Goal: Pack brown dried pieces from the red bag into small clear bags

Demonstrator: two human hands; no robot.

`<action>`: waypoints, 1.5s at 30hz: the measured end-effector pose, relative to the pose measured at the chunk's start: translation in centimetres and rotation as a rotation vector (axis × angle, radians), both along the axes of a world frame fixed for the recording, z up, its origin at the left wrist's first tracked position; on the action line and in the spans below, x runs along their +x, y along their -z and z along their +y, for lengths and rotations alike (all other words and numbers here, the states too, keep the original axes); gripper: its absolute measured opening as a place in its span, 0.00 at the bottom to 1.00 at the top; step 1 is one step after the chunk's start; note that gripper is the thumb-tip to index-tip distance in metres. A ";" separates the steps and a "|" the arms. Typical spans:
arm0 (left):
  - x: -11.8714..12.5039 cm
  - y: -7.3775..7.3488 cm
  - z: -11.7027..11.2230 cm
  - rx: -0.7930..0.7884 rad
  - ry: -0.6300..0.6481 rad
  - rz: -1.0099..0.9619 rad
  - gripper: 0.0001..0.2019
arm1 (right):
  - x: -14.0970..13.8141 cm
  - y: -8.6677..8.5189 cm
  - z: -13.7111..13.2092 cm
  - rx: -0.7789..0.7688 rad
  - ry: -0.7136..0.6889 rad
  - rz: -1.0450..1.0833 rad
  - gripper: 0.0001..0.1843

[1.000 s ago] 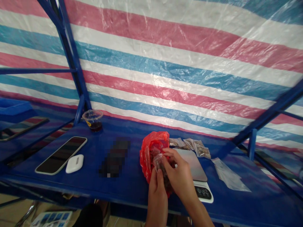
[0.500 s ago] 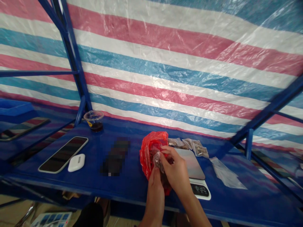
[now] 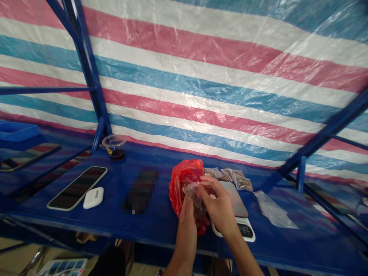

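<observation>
A small clear plastic bag (image 3: 198, 203) with brownish contents is between my two hands, in front of the red plastic bag (image 3: 177, 184). My left hand (image 3: 187, 220) has its fingers closed on the bag's left side. On the right, my right hand (image 3: 220, 201) pinches the bag near its top edge. The red bag stands with its mouth spread, and some brown material shows inside it. Just right of my right hand is a kitchen scale (image 3: 237, 201) with a metal plate and a dark display, partly covered by that hand.
Several small filled clear bags (image 3: 243, 181) lie behind the scale. Flat clear bags (image 3: 276, 211) lie to its right. Leftward are a blurred dark object (image 3: 140, 191), a white earphone case (image 3: 93, 197), a phone (image 3: 77, 188) and a plastic cup (image 3: 115, 147) with dark liquid. Blue metal posts (image 3: 93, 76) frame the table.
My right hand has shifted slightly right and down, away from the left fingers. More of the small clear bag, with its top edge, now shows between the hands.
</observation>
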State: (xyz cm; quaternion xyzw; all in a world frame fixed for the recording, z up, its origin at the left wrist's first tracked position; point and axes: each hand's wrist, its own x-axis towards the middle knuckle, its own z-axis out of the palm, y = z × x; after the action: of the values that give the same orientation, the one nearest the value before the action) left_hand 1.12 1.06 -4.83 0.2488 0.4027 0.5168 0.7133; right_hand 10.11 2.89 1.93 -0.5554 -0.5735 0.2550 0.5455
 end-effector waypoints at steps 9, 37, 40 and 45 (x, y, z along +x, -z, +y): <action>-2.2 -4.4 -1.5 0.503 -0.092 0.486 0.23 | 5.2 -1.2 -1.7 0.036 -0.062 -0.033 0.13; -2.2 -3.5 -2.1 0.618 -0.100 0.734 0.21 | 13.6 2.1 -1.5 -0.131 0.625 -0.390 0.23; -2.0 -3.4 -2.2 0.609 -0.102 0.715 0.20 | 13.4 2.2 -1.6 -0.148 0.616 -0.388 0.23; -1.9 -3.3 -2.3 0.604 -0.141 0.708 0.19 | 12.9 2.0 -1.6 -0.219 0.594 -0.411 0.23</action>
State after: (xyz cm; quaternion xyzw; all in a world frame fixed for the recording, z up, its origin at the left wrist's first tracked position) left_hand -0.76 -1.24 -1.53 0.5783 0.4689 0.5414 0.3908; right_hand 23.06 1.25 -0.10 -0.7922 -0.4541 0.0288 0.4066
